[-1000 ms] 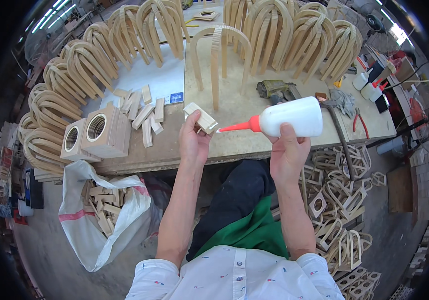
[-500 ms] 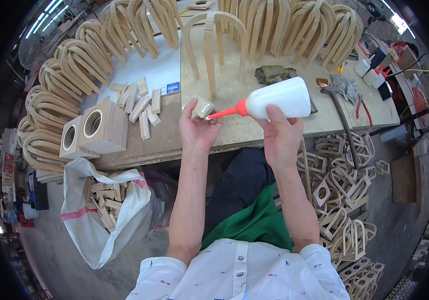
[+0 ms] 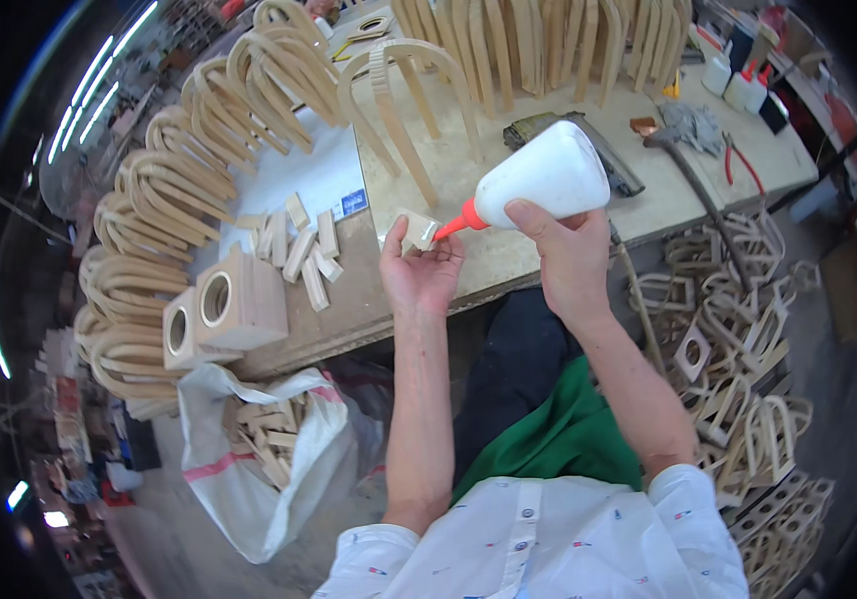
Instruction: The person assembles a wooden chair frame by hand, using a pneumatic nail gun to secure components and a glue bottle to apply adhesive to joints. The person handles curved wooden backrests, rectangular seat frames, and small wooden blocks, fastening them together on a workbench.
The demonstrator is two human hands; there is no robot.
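Head view: on the left, two boxes [image 3: 261, 309] with round holes are sitting on the bench [image 3: 508, 250], and a white sack [image 3: 299, 499] is standing below its edge. Loose strips [image 3: 299, 254] are lying next, with a blue label [image 3: 353, 203] showing beside them on the white board [image 3: 331, 165]; I am finding its print too small to read. Further right, my left hand [image 3: 423, 282] is lying palm up, thumb and fingers pinching a small block [image 3: 416, 229]. The block is resting at the fingertips, on the far side of my palm; it is showing too foreshortened for me to judge its long axis. From its right, the red nozzle [image 3: 458, 221] is pointing down and leftward at its near right edge, so close that I am not telling touch from gap. The white bottle [image 3: 546, 175] is slanting up and rightward from there, showing no writing. My right hand [image 3: 570, 255] is gripping the bottle from the near side, sitting farther from the block than my left.
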